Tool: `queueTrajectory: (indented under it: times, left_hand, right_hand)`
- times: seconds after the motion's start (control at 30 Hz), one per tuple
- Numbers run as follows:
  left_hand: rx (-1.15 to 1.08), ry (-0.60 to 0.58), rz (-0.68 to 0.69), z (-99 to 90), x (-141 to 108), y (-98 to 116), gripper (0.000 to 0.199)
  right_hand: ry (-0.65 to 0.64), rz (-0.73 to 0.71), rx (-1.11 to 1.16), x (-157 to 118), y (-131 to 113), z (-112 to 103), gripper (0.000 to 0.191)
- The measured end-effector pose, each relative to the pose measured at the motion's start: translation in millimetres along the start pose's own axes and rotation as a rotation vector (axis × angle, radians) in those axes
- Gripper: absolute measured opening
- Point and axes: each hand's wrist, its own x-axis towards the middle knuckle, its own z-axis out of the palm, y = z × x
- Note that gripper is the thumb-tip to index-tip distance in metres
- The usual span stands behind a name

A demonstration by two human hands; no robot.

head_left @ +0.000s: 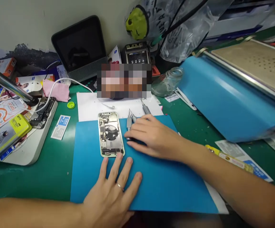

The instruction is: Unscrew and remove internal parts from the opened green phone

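Note:
An opened smartphone point(111, 134), its inner parts exposed and its rim pale, lies on the blue mat point(166, 190). My left hand point(115, 186) rests below it, fingers spread, with a ring on one of them. The fingertips come close to the phone's lower edge and hold nothing. Right of the phone, the bent fingers of my right hand point(149, 136) close around the lower end of a grey precision screwdriver point(129, 123), whose tip points away from me. Another thin-tipped tool point(134, 118) is beside it, partly hidden by the fingers. A further grey screwdriver point(146, 109) lies just beyond the hand.
A white cable point(80, 84) crosses to the white sheet point(87, 106) behind the mat. Another opened phone point(42, 114) and a yellow battery box point(6, 136) are at left. A glass jar point(168, 82), blue-covered machine point(213, 101) and yellow cutter knife point(230, 159) are at right.

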Motion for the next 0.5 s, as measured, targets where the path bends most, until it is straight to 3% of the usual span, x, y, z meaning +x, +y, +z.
queueTrajectory:
  times: [0.23,0.5]
  left_hand:
    - [-0.044,-0.04,0.027,-7.6,5,-4,0.081]
    - [-0.014,-0.017,0.061,-6.7,9,-11,0.093]
  right_hand:
    - [-0.076,-0.037,0.025,2,9,-2,0.027]
    - [-0.129,0.099,-0.021,12,10,2,0.031]
